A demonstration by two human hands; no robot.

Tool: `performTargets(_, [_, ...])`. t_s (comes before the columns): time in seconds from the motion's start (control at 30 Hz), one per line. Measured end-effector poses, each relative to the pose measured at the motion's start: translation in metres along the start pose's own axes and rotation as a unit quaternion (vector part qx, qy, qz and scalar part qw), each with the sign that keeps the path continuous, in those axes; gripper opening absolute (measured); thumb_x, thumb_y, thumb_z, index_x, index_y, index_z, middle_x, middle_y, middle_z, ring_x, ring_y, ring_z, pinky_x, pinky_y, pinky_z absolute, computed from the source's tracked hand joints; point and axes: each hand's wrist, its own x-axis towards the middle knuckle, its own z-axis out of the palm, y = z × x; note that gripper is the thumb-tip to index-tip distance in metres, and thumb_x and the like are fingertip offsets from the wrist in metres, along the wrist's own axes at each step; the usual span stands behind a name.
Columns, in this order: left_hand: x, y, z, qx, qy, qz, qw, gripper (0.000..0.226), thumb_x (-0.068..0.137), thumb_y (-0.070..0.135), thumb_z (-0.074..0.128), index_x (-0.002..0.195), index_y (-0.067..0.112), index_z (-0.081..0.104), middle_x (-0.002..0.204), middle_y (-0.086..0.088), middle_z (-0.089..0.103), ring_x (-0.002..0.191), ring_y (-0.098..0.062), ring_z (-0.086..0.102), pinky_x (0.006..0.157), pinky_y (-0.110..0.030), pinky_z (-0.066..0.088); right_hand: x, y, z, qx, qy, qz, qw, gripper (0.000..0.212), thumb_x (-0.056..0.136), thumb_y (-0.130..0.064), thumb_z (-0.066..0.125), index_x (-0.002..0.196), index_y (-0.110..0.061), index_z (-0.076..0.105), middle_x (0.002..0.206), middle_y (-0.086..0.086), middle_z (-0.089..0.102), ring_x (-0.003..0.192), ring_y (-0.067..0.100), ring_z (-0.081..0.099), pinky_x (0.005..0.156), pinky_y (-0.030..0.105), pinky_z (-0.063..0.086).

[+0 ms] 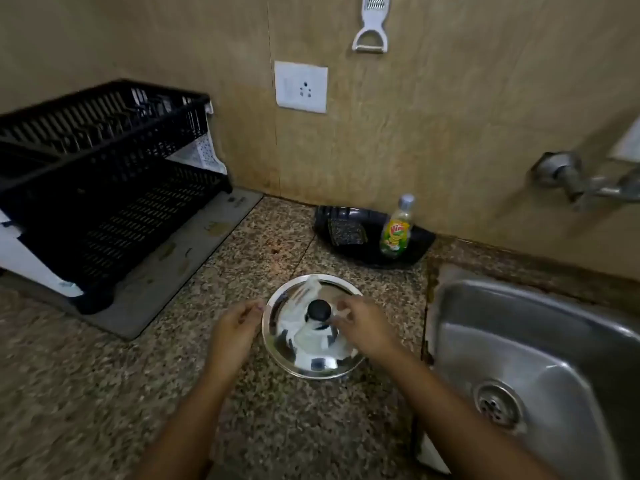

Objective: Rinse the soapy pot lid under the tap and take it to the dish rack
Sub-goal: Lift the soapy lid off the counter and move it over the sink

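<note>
Soap foam sits in white streaks on the shiny pot lid, which lies flat on the speckled counter, just left of the steel sink. The right hand is over the lid, fingers bent beside its black knob but not closed on it. The left hand touches the lid's left rim, fingers loosely curled. The black dish rack stands far to the left. A tap sticks out from the wall.

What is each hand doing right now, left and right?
Left hand: open, fingertips at the rim of the pot lid, not gripping it.
Right hand: over the lid beside the black knob; grip cannot be told.
</note>
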Motion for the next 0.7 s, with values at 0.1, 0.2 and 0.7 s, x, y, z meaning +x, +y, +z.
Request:
performTargets(0.1, [0.019, -0.01, -0.005, -0.03, 0.003, -0.03, 0.999, 0.013, 0.093, 0.023, 0.056, 0.095, 0.026, 0.069, 0.097, 0.005, 0.07, 0.093, -0.013, 0.066, 0.073, -0.028, 0.051, 0.019, -0.012, 0.021, -0.061, -0.02, -0.012, 0.998, 0.056, 0.089, -0.036, 0.058, 0.14, -0.021, 0.042, 0.142, 0.006, 0.046, 0.126, 0.024, 0.047, 0.097, 0.034, 0.043])
performTargets(0.2, [0.03, -0.015, -0.011, -0.03, -0.004, -0.06, 0.998, 0.024, 0.093, 0.026, 0.056, 0.114, 0.019, 0.065, 0.113, -0.004, 0.068, 0.105, -0.022, 0.063, 0.09, -0.041, 0.05, 0.034, -0.018, 0.032, -0.107, -0.046, 0.01, 0.993, 0.052, 0.086, -0.036, 0.062, 0.132, -0.018, 0.05, 0.13, 0.013, 0.052, 0.113, 0.03, 0.053, 0.089, 0.039, 0.049])
performTargets(0.7, [0.07, -0.002, 0.008, -0.088, -0.057, -0.171, 0.98, 0.071, 0.08, 0.07, 0.039, 0.128, 0.021, 0.057, 0.127, -0.006, 0.063, 0.112, -0.026, 0.061, 0.098, -0.05, 0.047, 0.026, -0.038, -0.007, 0.007, 0.112, -0.037, 0.993, 0.037, 0.067, -0.021, 0.075, 0.103, -0.016, 0.069, 0.105, 0.008, 0.062, 0.094, 0.026, 0.059, 0.076, 0.035, 0.049])
